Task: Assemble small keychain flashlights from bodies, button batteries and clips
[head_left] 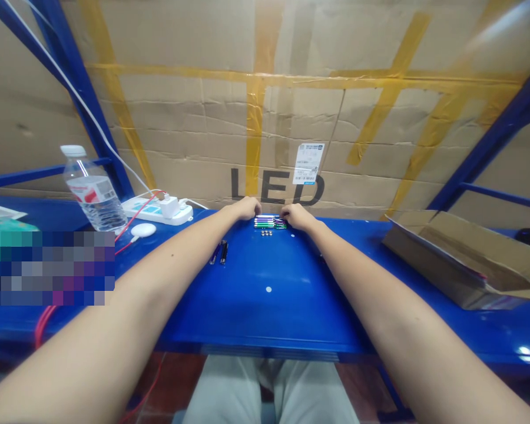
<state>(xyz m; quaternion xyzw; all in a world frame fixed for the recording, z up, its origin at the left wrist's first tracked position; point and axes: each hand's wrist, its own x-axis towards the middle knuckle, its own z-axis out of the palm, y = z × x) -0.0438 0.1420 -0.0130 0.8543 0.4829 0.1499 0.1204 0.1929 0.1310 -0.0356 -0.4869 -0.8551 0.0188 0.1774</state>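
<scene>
At the far side of the blue table, a neat row of small shiny coloured tubes [264,222], purple, silver and green, lies between my hands. My left hand [248,208] is at their upper left with its fingers curled; what it pinches, if anything, is hidden. Curled in at the right end, my right hand [295,215] is close against the tubes, its fingertips too small to make out. Just in front of the row are several small gold-coloured round pieces [267,233]. Beside my left forearm lie a black tube [224,252] and a purple one [214,254].
A large taped cardboard box [194,135] forms the back wall. At left stand a water bottle [92,194], a white power strip [159,209] and a white round device [143,230] with red cable. An open cardboard box [446,265] sits at right on the blue table [269,318].
</scene>
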